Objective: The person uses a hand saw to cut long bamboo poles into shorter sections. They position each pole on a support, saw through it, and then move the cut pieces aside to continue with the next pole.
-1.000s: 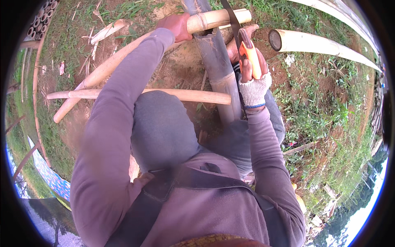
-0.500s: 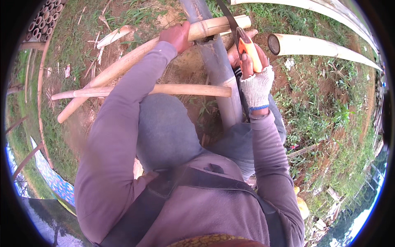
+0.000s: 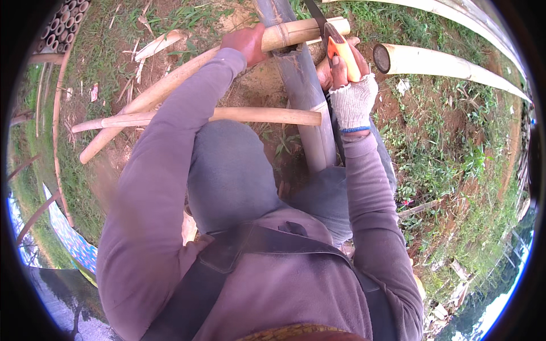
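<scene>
My bare left hand [image 3: 245, 45] is wrapped round a pale bamboo pole [image 3: 296, 33], holding it where it crosses a thick grey bamboo trunk [image 3: 304, 94]. Closed on the orange handle [image 3: 348, 63] of a handsaw is my right hand [image 3: 354, 98], in a white fingerless glove. The dark saw blade [image 3: 316, 12] lies across the pole close to its right end, pointing away from me. Whether the teeth sit in a cut cannot be made out. Part of a bare foot [image 3: 323, 75] shows beside the trunk, partly behind the saw and hand.
A thinner bamboo pole [image 3: 267, 115] rests across the trunk nearer me. Another cut bamboo pole [image 3: 426, 61] points in from the right. Stacked bamboo tubes [image 3: 60, 25] stand at far left. Grass, soil and a split bamboo piece [image 3: 159, 44] lie around.
My right hand and the saw have slid slightly forward, away from me, across the pole. My left hand keeps its grip on the pole. The whole view has shifted a little.
</scene>
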`<control>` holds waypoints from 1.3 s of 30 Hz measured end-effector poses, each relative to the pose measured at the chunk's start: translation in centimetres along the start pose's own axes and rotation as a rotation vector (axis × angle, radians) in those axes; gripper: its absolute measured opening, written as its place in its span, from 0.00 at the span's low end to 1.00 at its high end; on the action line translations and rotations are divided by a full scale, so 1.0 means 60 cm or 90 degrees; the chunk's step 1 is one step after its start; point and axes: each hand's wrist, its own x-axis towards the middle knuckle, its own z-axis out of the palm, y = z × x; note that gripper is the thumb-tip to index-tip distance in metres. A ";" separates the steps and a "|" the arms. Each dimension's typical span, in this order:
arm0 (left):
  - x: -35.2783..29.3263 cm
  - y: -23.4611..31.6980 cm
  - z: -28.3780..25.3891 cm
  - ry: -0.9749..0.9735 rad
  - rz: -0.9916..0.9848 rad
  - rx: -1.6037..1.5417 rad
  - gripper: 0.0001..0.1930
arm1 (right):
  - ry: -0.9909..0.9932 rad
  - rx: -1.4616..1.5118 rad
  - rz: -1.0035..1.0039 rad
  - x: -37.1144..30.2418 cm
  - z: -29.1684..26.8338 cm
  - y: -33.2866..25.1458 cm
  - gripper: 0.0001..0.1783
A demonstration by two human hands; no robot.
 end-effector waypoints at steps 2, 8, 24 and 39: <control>-0.004 -0.005 0.005 0.007 -0.008 0.000 0.29 | -0.002 -0.040 -0.026 -0.033 -0.027 -0.016 0.22; -0.010 -0.020 0.021 0.020 -0.017 0.007 0.29 | -0.070 -0.065 0.054 -0.277 -0.200 -0.022 0.33; -0.009 -0.012 0.012 0.002 -0.006 0.022 0.30 | -0.045 -0.144 -0.040 -0.293 -0.189 0.013 0.29; -0.006 -0.014 0.020 -0.015 -0.032 0.021 0.31 | -0.043 -0.070 0.016 -0.220 -0.125 0.033 0.26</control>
